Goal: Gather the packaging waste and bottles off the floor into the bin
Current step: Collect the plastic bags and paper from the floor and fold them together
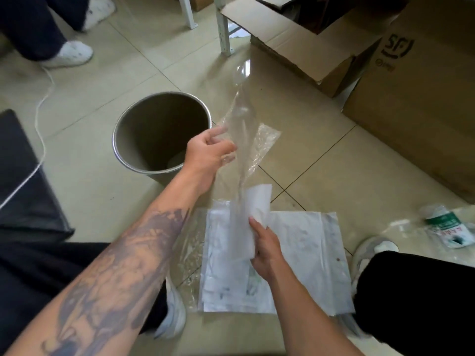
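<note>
Sitting far left: a dark cushion (23,176), with a white cord (41,129) trailing across the tiled floor (90,176) beside it. Standing up in the top-left corner: another person's legs in dark trousers and white shoes (69,53). Waiting just right of the cord: a round metal bin (162,134), upright and open-topped, something pale lying at its bottom. Reaching in over the bin's near rim: the tattooed left hand (205,155), fingers curled and pinching the upper part of a clear plastic bag (241,129) (crinkled, see-through, hard to trace at its edges). Stretching up and away from that grip toward the cardboard boxes, and down toward the near side: the same bag, hanging in the air above the floor, just right of the bin and not in it. Closing around the bag's lower end, together with a white slip of paper (259,201): the right hand (267,253), fingers wrapped and thumb pressing on top. Lying flat on the tiles underneath both hands, between the two knees: a stack of white wrapping sheets (308,253) with more clear film (190,247) poking out at its left edge. Resting further right, near a grey shoe (370,250): a crushed plastic bottle (449,227) with a green-and-white label, still on the floor. Filling the upper right: two open cardboard boxes (411,98), the nearer one printed with a logo.
</note>
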